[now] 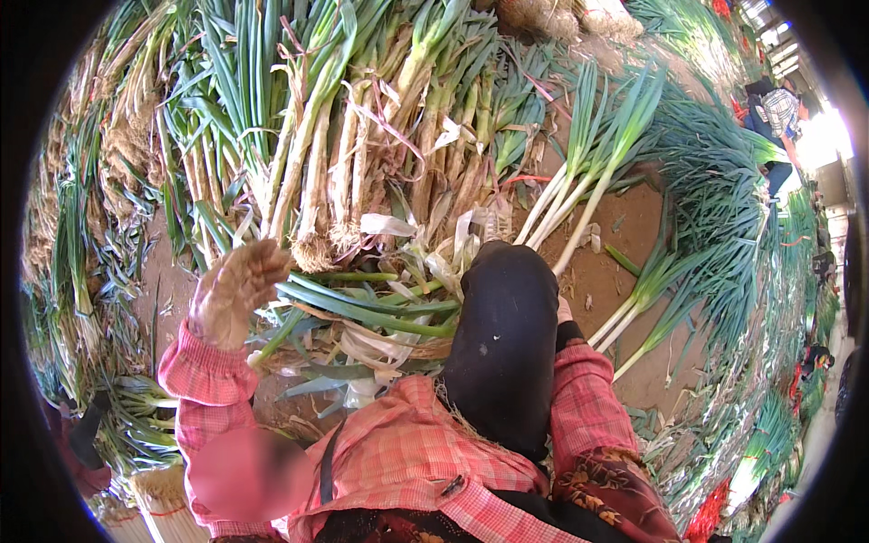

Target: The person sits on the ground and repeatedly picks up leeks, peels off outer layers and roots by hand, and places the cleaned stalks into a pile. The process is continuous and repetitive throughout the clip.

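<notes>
Coated in dry dirt, my left hand (237,292) is raised with its fingers loosely bent and nothing seen in it. It is just left of the root ends of untrimmed green onions (313,197), which have brown, dry outer leaves. Most of my right hand (563,310) is hidden behind my dark-trousered knee (510,326); whether it holds anything cannot be seen. Close to that hand, peeled green onions (585,224) with white stems lean from the ground beyond the knee. More peeled green onions (628,309) lie to its right. Cut green leaves (373,309) and pale peelings (380,346) lie between my hands.
A large heap of green onion leaves (719,176) spreads at the right. Root-on bundles (132,129) stand at the left, and tied white-stemmed bundles (163,506) at the lower left. Another person (781,112) is at the far upper right. Red netting (709,512) lies lower right.
</notes>
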